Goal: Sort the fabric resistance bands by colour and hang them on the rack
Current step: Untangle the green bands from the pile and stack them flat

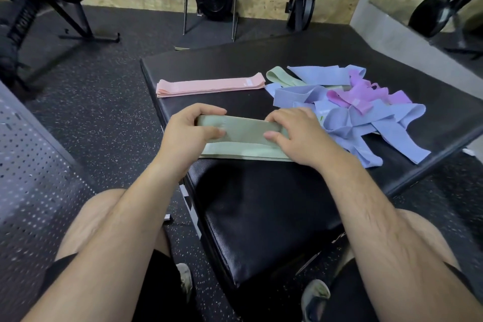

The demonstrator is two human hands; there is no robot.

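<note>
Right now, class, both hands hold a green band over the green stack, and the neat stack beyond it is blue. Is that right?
No: the neat stack beyond is pink, not blue, as the head view shows. The left hand and right hand do hold a green band over the green stack.

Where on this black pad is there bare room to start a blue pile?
Bare: the near pad, your side of the green stack, and the far strip behind the pink stack. Crowded: the right side, under the mixed heap.
</note>
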